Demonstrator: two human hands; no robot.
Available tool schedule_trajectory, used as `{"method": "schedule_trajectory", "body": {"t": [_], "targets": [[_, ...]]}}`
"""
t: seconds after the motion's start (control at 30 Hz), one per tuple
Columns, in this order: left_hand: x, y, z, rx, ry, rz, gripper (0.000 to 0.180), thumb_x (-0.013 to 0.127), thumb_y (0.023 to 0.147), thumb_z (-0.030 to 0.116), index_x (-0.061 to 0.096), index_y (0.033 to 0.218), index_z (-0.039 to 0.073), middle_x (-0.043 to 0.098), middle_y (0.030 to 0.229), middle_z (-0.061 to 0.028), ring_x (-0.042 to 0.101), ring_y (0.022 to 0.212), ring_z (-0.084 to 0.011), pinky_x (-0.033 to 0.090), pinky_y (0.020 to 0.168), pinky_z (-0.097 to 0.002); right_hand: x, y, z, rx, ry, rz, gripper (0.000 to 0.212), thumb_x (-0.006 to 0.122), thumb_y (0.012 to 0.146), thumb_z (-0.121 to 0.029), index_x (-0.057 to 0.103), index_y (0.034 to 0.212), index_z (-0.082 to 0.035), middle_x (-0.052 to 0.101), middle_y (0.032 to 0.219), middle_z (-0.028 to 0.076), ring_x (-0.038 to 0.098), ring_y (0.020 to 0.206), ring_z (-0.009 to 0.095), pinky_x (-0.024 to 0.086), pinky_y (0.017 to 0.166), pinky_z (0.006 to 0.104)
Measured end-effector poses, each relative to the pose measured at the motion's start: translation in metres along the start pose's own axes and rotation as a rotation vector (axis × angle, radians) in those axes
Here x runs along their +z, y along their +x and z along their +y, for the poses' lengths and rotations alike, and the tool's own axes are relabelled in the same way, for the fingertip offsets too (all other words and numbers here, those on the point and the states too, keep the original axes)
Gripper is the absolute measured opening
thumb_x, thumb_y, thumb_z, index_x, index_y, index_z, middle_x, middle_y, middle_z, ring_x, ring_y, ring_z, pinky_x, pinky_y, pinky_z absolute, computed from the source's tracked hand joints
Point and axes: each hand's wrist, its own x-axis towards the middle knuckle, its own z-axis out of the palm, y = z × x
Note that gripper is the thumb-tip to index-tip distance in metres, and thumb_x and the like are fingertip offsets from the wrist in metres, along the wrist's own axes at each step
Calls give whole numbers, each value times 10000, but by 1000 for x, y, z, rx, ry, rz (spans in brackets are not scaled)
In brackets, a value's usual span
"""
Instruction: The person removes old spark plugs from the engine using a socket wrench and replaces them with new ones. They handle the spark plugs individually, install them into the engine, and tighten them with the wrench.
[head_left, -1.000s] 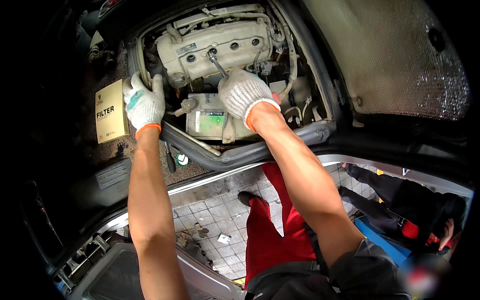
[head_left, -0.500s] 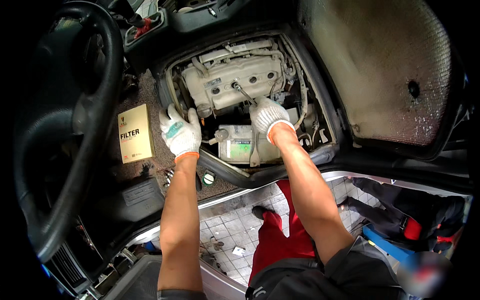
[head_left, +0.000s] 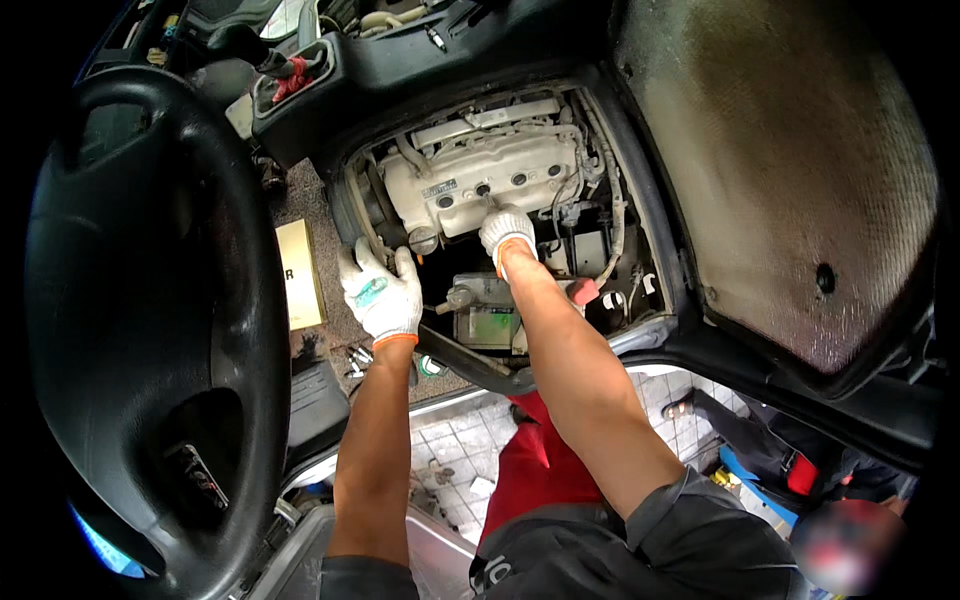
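Right hand (head_left: 508, 232): gloved, at the lower edge of the engine cover (head_left: 405, 180), fingers clenched on a slim metal bar (head_left: 491, 203). The bar shows above the knuckles and points at the second hole (head_left: 484, 189) from the cover's left end. Left hand (head_left: 384, 300): gloved, on the left edge of the engine bay, thumb apart, fingers loosely spread; nothing is seen in its grasp.

Handling, in my judgement: the bar should be kept in line with the hole's axis, since side load could scrape the wall or tilt the lower end. Force is best applied evenly from the wrist, with the left hand as a brace. The right forearm should clear the red cap (head_left: 582, 291) and the battery (head_left: 487, 327) below it.

Obscured: the bar's far end; whether it is seated in the hole cannot be told. The right fingertips are turned away, and the grip's exact form cannot be confirmed. The forearm covers the battery's right part. The steering wheel (head_left: 262, 330) hides the left portion of the yellow box (head_left: 302, 275) on the mat. Small metal parts (head_left: 357, 362) near the bay's lower left corner are too small to identify. A person (head_left: 800, 455) at lower right is partly covered and blurred.
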Motion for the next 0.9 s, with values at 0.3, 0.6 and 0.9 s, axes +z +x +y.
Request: {"method": "schedule_trajectory", "body": {"t": [0.3,0.6,0.9], "targets": [[-1,34,-10,-258,12,-45,627,589,937,499,522,1234,-49,479,1266,-328,580,1066,-494,499,903,-554,-22,-36,-17,507,1922,-342,235,486,1057,-332,575,981,-129,556,739,-11,461,522,69,353,402,201],[15,37,-10,-204,-59,-10,525,626,938,415,517,1185,-35,462,1269,-336,531,1113,-503,475,922,-546,21,-31,-21,480,1421,344,198,570,1000,-241,540,887,-81,512,610,34,497,433,183,407,374,354],[9,44,4,-234,-126,-57,516,622,936,400,515,1191,-36,467,1251,-322,540,1100,-491,470,925,-537,-2,-46,-23,504,1687,250,204,514,1007,-237,552,859,-102,501,592,40,448,405,182,387,387,330]]}}
